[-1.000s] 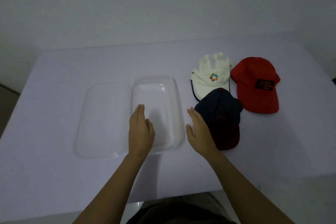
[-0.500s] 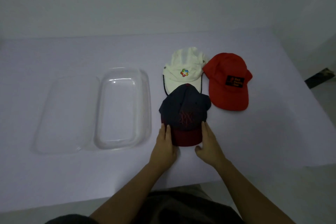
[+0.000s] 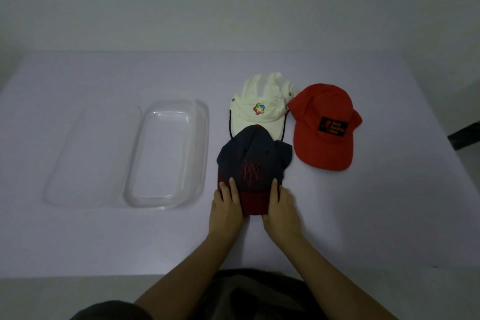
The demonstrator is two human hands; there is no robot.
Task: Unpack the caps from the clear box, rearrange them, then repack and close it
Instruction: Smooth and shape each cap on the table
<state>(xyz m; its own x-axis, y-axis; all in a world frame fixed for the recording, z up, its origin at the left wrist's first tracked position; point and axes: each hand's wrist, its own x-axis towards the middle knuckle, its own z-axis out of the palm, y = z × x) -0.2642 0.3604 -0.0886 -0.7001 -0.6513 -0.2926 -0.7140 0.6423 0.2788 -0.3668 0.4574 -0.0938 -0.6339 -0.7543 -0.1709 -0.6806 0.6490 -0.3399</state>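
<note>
The navy cap [image 3: 255,161] lies flat on the table [image 3: 368,221], just right of the clear box [image 3: 166,153], its dark red brim [image 3: 255,202] pointing toward the person and a red stitched emblem on its front. Both hands are on it at the brim. The left hand [image 3: 226,212] rests on the brim's left side with its fingers [image 3: 232,187] laid straight up onto the crown. The right hand [image 3: 284,213] sits at the brim's right side, one finger stretched onto the crown and the others bent along the edge; whether it pinches the brim cannot be told.

The back of the navy cap overlaps the peak of the white cap [image 3: 259,109], which lies just behind it and carries a small multicoloured logo. The red cap [image 3: 324,125], with a black patch on its front, lies to the right, touching the white cap's far corner.

The clear box stands open with nothing inside, its lid [image 3: 88,156] lying flat against its left side. A dark object [image 3: 465,136] shows past the table's right edge.
</note>
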